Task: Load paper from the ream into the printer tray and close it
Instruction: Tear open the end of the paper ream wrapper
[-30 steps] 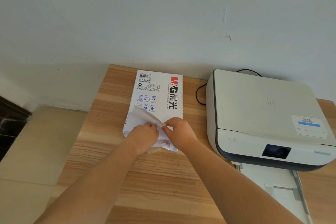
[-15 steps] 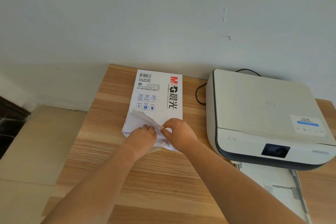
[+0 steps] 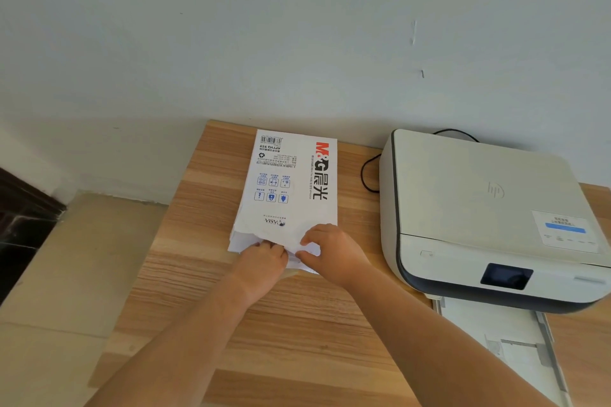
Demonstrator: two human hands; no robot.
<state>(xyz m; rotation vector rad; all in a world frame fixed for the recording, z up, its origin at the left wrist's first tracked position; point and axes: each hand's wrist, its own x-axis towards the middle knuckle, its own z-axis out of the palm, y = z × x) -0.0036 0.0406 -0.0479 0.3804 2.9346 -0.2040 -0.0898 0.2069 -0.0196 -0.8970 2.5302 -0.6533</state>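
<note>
Your hands at the ream [image 3: 291, 182] on a wooden desk [image 3: 198, 274] against a pale wall [image 3: 297, 26].
Your left hand [image 3: 263, 263] and right hand [image 3: 334, 249] pinched its torn wrapper, apparently; the printer tray [image 3: 515, 340] stood open.

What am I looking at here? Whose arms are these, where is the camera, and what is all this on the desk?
There is no machine: a person wears a camera on the head, looking down at their own bare arms. On the wooden desk lies a white ream of paper in its printed wrapper. The left hand and right hand both pinch the torn near end of that wrapper, where the sheets show. To the right sits a white printer, lid shut, with its paper tray pulled out toward the person and a black cable behind it.
</note>
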